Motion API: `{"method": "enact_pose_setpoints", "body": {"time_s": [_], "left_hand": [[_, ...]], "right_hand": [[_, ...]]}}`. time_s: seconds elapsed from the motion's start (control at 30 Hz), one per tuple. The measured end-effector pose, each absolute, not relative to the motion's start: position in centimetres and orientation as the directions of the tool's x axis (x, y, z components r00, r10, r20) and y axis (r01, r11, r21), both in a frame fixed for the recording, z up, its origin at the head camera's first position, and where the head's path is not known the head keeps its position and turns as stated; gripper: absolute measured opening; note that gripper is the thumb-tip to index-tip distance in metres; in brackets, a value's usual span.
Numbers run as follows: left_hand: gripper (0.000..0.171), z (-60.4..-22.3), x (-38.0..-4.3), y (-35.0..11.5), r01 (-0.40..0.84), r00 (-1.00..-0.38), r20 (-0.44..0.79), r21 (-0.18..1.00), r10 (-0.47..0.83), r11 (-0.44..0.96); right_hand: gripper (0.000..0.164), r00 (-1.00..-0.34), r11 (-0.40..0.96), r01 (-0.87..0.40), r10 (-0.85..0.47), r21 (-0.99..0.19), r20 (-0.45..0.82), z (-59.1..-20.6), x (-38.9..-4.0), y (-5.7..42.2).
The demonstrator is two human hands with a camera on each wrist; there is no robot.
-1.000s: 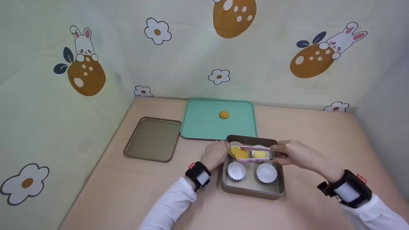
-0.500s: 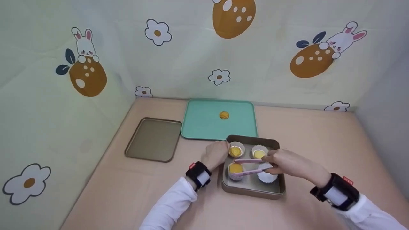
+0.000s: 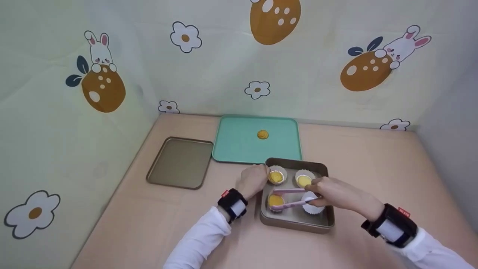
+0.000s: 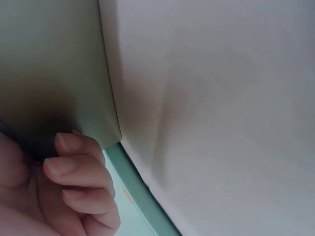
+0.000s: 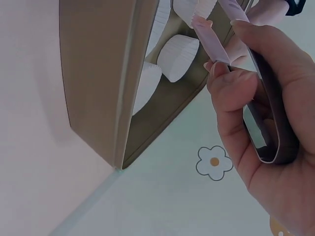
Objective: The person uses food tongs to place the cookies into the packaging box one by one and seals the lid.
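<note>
In the head view my left hand (image 3: 252, 179) grips the left rim of a bronze-brown baking tin (image 3: 295, 226). The left wrist view shows that hand's (image 4: 78, 187) fingers curled at the tin's wall (image 4: 54, 44). My right hand (image 3: 334, 191) holds pink-tipped tongs (image 3: 293, 204), whose metal bend lies in the palm in the right wrist view. Between the tong tips, in the front left paper cup, is a golden cookie (image 3: 275, 201). A yellow cookie (image 3: 276, 176) fills the back left cup, a paler one (image 3: 304, 181) the back right. The front right white cup (image 3: 313, 209) is partly hidden.
Behind the tin lies a teal tray (image 3: 239, 149) bearing one swirled cookie (image 3: 263, 134). A flat bronze tray (image 3: 179, 164), perhaps a lid, sits at the left beside it. A patterned cloth backdrop (image 3: 224, 63) rises at the back of the table.
The tongs have moved forward toward the body, carrying the golden cookie from over the back left cup into the front left cup. My left hand stays at the tin's rim.
</note>
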State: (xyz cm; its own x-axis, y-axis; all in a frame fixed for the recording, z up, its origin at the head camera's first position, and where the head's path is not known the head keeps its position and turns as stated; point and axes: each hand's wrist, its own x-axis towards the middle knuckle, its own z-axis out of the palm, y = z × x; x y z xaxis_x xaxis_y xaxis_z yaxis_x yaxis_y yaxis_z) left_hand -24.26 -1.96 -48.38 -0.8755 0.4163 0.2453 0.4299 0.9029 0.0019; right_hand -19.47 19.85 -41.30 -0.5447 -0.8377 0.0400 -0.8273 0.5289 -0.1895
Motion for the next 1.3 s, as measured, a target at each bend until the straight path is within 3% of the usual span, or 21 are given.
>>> {"method": "enact_pose_setpoints", "body": {"time_s": [0.37, 0.57, 0.7, 1.0, 1.3], "left_hand": [[0.01, -48.3, -24.3, -2.0, 0.436, -0.875, 0.229, -0.013, 0.427, 0.9], [0.015, -48.4, -24.4, -2.0, 0.413, -0.881, 0.261, 0.019, 0.395, 0.91], [0.015, -48.4, -24.3, -2.0, 0.426, -0.875, 0.26, 0.007, 0.409, 0.905], [0.014, -48.3, -24.2, -2.1, 0.427, -0.878, 0.241, 0.001, 0.415, 0.904], [0.011, -48.2, -24.1, -1.9, 0.445, -0.864, 0.242, -0.04, 0.441, 0.894]], "right_hand": [[0.022, -0.601, 0.561, -0.775, -0.797, -0.29, 0.062, -38.0, -20.2, 20.2], [0.019, -0.666, 0.633, -0.745, -0.725, -0.21, 0.176, -36.1, -23.3, 19.9], [0.018, -0.696, 0.678, -0.718, -0.686, -0.158, 0.214, -36.9, -25.9, 19.1], [0.02, -0.782, 0.749, -0.622, -0.603, -0.226, 0.156, -39.9, -30.9, 16.1], [0.024, -0.852, 0.815, -0.52, -0.517, -0.256, 0.085, -41.4, -33.7, 15.0]]}}
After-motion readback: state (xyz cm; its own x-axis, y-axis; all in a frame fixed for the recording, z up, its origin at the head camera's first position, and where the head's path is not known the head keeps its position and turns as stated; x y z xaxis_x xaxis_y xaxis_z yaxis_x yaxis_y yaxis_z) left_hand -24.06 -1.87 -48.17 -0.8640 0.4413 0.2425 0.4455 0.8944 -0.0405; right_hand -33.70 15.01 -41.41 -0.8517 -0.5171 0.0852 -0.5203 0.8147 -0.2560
